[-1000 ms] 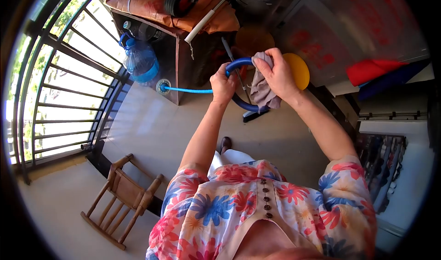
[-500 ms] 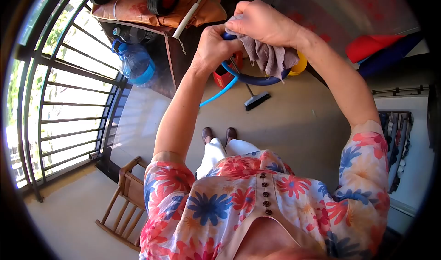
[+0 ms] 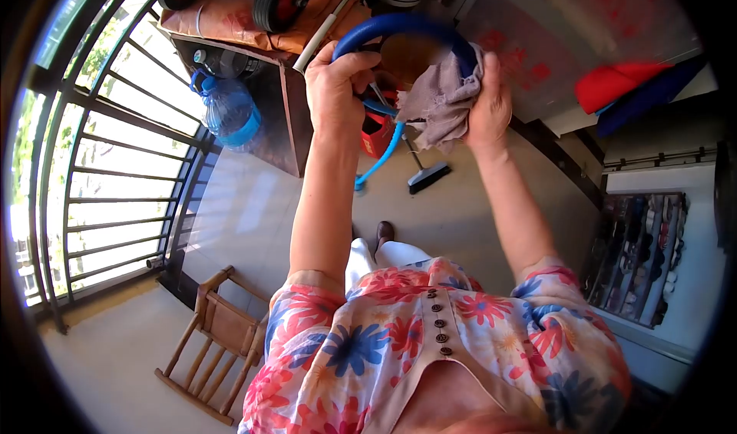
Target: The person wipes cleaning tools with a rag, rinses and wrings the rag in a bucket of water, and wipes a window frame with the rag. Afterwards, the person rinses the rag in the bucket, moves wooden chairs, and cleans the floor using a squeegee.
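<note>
A dark blue ring [image 3: 407, 24] is held up in front of me, arching between my two hands. My left hand [image 3: 338, 89] is closed round the ring's left side. With my right hand [image 3: 489, 104] I press a crumpled grey-mauve cloth [image 3: 441, 100] against the ring's right side; the cloth hangs down and hides part of it. From the ring's lower part a light blue strip [image 3: 386, 156] hangs toward the floor, ending in a small blue piece.
Below the hands lies a broom head [image 3: 429, 178] beside a red container [image 3: 375, 136]. A large water bottle [image 3: 230, 115] stands by the cabinet [image 3: 272, 115] at left. Railings [image 3: 123, 177] line the left side, with a wooden chair [image 3: 219, 319] nearby. Shelved items [image 3: 637, 254] are at right.
My hands came together near the ring's top, then moved apart to its two sides. The cloth shifted to the ring's right side. The light blue strip now hangs down instead of stretching left.
</note>
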`<state>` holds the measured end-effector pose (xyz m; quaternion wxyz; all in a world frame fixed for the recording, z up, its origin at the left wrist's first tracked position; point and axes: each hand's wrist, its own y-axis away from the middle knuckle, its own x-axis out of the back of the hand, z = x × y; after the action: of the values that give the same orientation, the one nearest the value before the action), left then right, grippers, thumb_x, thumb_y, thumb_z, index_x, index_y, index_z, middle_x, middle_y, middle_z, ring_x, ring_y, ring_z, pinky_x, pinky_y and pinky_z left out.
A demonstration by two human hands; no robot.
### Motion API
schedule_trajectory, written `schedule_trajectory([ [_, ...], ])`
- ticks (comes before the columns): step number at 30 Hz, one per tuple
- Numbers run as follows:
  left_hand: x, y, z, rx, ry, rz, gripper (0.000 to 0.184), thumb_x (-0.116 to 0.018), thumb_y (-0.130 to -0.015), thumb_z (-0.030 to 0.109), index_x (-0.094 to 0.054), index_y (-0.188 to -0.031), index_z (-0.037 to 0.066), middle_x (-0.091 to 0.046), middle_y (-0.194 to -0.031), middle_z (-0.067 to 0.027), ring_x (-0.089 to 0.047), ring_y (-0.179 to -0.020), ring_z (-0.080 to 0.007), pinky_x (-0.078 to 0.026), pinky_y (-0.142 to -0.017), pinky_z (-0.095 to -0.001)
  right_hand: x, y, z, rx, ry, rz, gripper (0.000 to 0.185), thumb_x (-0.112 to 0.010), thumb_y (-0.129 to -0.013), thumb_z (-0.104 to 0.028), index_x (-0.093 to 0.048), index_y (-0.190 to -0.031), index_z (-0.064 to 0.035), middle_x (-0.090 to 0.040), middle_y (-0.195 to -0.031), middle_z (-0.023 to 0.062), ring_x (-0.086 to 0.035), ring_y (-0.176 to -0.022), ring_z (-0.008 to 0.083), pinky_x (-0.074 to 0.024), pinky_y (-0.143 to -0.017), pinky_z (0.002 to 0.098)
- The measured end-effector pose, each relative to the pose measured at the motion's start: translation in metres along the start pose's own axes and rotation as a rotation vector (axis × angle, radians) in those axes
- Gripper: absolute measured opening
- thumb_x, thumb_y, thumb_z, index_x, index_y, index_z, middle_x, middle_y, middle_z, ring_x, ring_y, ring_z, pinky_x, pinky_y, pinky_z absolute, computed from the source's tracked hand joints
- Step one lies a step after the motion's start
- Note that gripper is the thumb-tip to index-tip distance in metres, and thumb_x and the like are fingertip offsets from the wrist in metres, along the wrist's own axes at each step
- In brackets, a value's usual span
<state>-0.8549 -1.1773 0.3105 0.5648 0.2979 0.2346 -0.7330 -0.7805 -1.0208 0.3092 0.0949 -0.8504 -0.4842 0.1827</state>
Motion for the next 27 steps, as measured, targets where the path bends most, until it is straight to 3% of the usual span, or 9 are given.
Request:
schedule_trajectory([
  [1, -0.004, 0.002, -0.002, 0.016, 0.07, 0.024, 0.007, -0.059, -0.062, -0.001, -0.057, -0.069, 0.0, -0.042, -0.049, -0.0005, -0.035, -0.043, -0.0097, -0.032, -0.047, -0.0243, -0.006, 0.005, 0.0, -0.027, -0.002, 0.096, 0.049, -0.04, -0.09, -0.048, -0.056, -0.101, -0.003, -0.059, -0.091, 0.0048, -0.058, -0.084, 0.0148, -0.0465, -0.076, 0.0282],
  [5, -0.002, -0.002, -0.031, 0.088, 0.363, 0.07, 0.013, -0.058, -0.066, 0.002, -0.046, -0.061, 0.007, -0.036, -0.048, -0.0002, -0.034, -0.042, -0.0131, -0.035, -0.049, -0.0283, -0.019, -0.005, 0.015, -0.055, -0.185, 0.351, 0.047, -0.044, -0.088, -0.049, -0.057, -0.097, -0.0045, -0.059, -0.09, 0.0034, -0.057, -0.081, 0.0142, -0.0478, -0.071, 0.0275],
  [8, -0.004, 0.006, -0.049, 0.186, 0.469, 0.023, 0.015, -0.058, -0.068, 0.005, -0.045, -0.061, 0.006, -0.038, -0.052, -0.0014, -0.038, -0.048, -0.016, -0.035, -0.052, -0.0307, -0.005, -0.018, 0.013, -0.131, -0.111, 0.291, 0.041, -0.047, -0.089, -0.045, -0.057, -0.091, -0.0055, -0.058, -0.085, 0.0027, -0.057, -0.076, 0.0131, -0.0478, -0.067, 0.0265],
  [10, -0.002, 0.011, -0.041, 0.3, 0.405, -0.088, 0.009, -0.058, -0.07, 0.007, -0.049, -0.069, 0.005, -0.046, -0.059, -0.003, -0.044, -0.052, -0.0161, -0.037, -0.054, -0.0304, 0.008, -0.026, 0.012, -0.144, -0.06, 0.188, 0.034, -0.047, -0.091, -0.038, -0.057, -0.084, -0.0064, -0.058, -0.079, 0.0002, -0.054, -0.069, 0.0092, -0.0462, -0.061, 0.0234],
  [12, 0.001, 0.009, -0.019, 0.198, 0.014, -0.204, 0.021, -0.059, -0.079, 0.02, -0.052, -0.087, 0.002, -0.053, -0.065, -0.0051, -0.05, -0.057, -0.0123, -0.041, -0.054, -0.0265, 0.021, -0.025, 0.006, -0.218, 0.047, 0.109, 0.032, -0.046, -0.092, -0.035, -0.057, -0.082, -0.0068, -0.057, -0.076, -0.0009, -0.053, -0.067, 0.0074, -0.0452, -0.059, 0.0221],
  [14, -0.006, 0.006, 0.003, 0.241, -0.263, -0.348, 0.03, -0.051, -0.088, 0.03, -0.052, -0.088, 0.0, -0.053, -0.064, -0.0054, -0.05, -0.055, -0.0135, -0.041, -0.052, -0.0246, 0.025, -0.02, 0.002, -0.285, 0.071, 0.057, 0.032, -0.047, -0.091, -0.036, -0.056, -0.079, -0.0068, -0.055, -0.072, -0.0024, -0.049, -0.063, 0.0053, -0.0425, -0.056, 0.0208],
  [16, -0.016, 0.008, -0.002, 0.315, -0.318, -0.386, 0.032, -0.048, -0.091, 0.034, -0.051, -0.087, 0.001, -0.042, -0.051, -0.0024, -0.04, -0.04, -0.0123, -0.035, -0.04, -0.0245, 0.028, -0.016, 0.001, -0.284, 0.106, 0.012, 0.035, -0.05, -0.089, -0.039, -0.054, -0.08, -0.0053, -0.052, -0.069, -0.0019, -0.046, -0.061, 0.0057, -0.0409, -0.055, 0.0217],
  [22, -0.034, 0.02, -0.009, 0.38, -0.099, -0.331, 0.031, -0.048, -0.091, 0.033, -0.046, -0.078, 0.005, -0.035, -0.047, -0.0015, -0.034, -0.037, -0.0132, -0.032, -0.038, -0.0266, 0.04, -0.046, -0.001, 0.113, 0.463, -0.155, 0.033, -0.051, -0.09, -0.033, -0.055, -0.086, -0.0004, -0.052, -0.068, -0.0017, -0.046, -0.061, 0.0071, -0.0407, -0.056, 0.0222],
  [27, -0.051, 0.028, -0.012, 0.476, 0.029, -0.322, 0.03, -0.046, -0.091, 0.031, -0.046, -0.078, 0.004, -0.033, -0.046, -0.0017, -0.031, -0.037, -0.0142, -0.029, -0.038, -0.0272, -0.004, -0.058, -0.042, 0.36, 0.784, -0.55, 0.034, -0.055, -0.086, -0.038, -0.053, -0.098, -0.0065, -0.062, -0.076, 0.0104, -0.062, -0.07, 0.0195, -0.0471, -0.061, 0.0297],
])
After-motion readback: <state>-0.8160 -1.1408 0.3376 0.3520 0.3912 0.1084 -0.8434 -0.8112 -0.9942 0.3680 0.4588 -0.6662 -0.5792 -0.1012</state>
